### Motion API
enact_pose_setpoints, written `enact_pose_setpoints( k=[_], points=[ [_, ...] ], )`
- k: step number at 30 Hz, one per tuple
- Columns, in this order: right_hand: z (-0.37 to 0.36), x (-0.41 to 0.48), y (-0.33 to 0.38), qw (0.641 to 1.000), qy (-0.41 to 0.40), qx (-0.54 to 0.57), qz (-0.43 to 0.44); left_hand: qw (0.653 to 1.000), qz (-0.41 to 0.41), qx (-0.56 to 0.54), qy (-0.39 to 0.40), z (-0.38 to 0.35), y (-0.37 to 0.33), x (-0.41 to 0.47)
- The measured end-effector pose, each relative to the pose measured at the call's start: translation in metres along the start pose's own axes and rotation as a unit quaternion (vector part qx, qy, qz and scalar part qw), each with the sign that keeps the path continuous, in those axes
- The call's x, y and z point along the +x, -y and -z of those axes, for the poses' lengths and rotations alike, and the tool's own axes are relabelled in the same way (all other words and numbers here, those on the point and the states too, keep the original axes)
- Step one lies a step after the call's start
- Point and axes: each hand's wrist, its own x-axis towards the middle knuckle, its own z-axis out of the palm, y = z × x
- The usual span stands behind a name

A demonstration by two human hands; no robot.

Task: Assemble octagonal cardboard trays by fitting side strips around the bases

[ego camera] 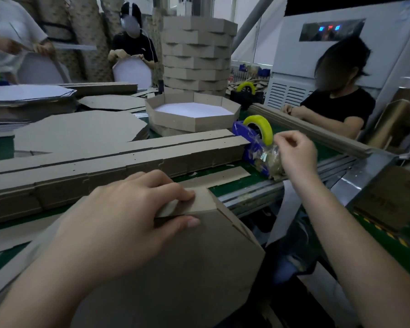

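Head view: matte brown octagonal tray [187, 268] is tilted at the green belt's [246, 179] near edge, its side strip [200, 200] clamped between left hand [118, 223] thumb and fingers. Crinkled clear tape [268, 154] is pinched by right hand [294, 152] at the blue dispenser [240, 129].

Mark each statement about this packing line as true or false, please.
1. The left hand holds the cardboard tray at a corner. True.
2. The right hand lies flat on that tray. False: it pinches tape at the blue tape dispenser.
3. The tape roll is red. False: it is yellow.
4. The finished tray on the green belt is white inside. True.
5. A tall stack of trays stands behind that tray. True.
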Motion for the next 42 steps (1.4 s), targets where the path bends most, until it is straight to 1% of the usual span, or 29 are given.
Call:
enact_pose_setpoints(
  k=[1,2,4,6,8,12,16,18,22,25,29,32,34,38,42],
  points=[
    [0.003,0.019,-0.010,0.999,-0.019,-0.042,-0.009,1.000,0.005,0.002,-0.001,0.001,-0.001,0.000],
    [0.005,0.036,-0.020,0.996,-0.017,-0.081,-0.029,1.000,0.011,0.001,0.001,0.002,-0.001,0.000],
    [0.007,0.064,-0.035,0.986,0.035,-0.122,-0.104,1.000,0.021,-0.008,0.011,0.003,-0.001,0.000],
    [0.005,0.082,-0.042,0.973,0.097,-0.130,-0.166,0.999,0.029,-0.010,0.019,0.005,0.001,0.002],
    [0.003,0.088,-0.041,0.964,0.128,-0.124,-0.195,0.999,0.030,-0.009,0.028,0.005,0.002,0.003],
    [0.004,0.091,-0.039,0.962,0.123,-0.070,-0.231,0.999,0.037,-0.013,0.036,0.004,0.005,0.003],
    [0.007,0.096,-0.043,0.949,0.129,-0.024,-0.287,0.998,0.045,-0.017,0.038,0.004,0.009,0.003],
    [0.005,0.099,-0.043,0.950,0.125,-0.020,-0.285,0.998,0.052,-0.019,0.037,0.004,0.010,0.003],
    [0.001,0.099,-0.038,0.958,0.126,-0.041,-0.252,0.997,0.060,-0.031,0.046,0.004,0.008,0.005],
    [0.002,0.099,-0.034,0.952,0.131,0.005,-0.278,0.996,0.070,-0.032,0.050,0.003,0.009,0.005],
    [0.008,0.107,-0.028,0.934,0.137,0.055,-0.326,0.995,0.080,-0.036,0.043,0.001,0.011,0.004],
    [0.012,0.110,-0.029,0.922,0.145,0.101,-0.346,0.995,0.084,-0.034,0.041,0.000,0.012,0.005],
    [0.011,0.107,-0.033,0.916,0.133,0.141,-0.350,0.995,0.084,-0.032,0.039,0.000,0.012,0.006],
    [0.009,0.091,-0.047,0.920,0.061,0.247,-0.298,0.995,0.083,-0.028,0.038,-0.002,0.012,0.006],
    [0.015,0.079,-0.063,0.897,0.025,0.356,-0.260,0.995,0.084,-0.026,0.043,-0.002,0.011,0.008]
  ],
)
